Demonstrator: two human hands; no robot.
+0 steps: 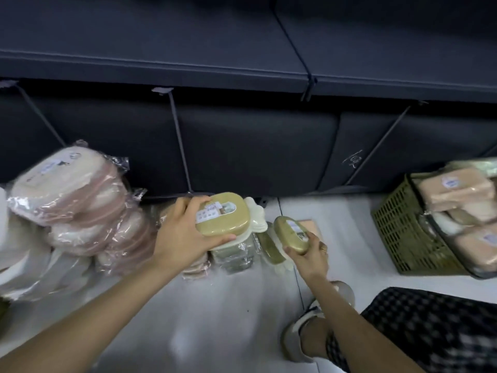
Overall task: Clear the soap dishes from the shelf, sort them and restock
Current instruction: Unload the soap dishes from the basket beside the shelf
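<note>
Olive-green soap dish (223, 214) sits gripped in your left hand (185, 232) atop the near-centre floor stack (236, 255); your right hand (313, 255) grasps a second green dish (291, 234) just right.

White tiled floor (220, 319), glossy with reflected light, grout lines visible. Dark shelving unit (188, 63) above, its lower bay shadowed.

Olive soap dish (223, 214) per hand
</note>
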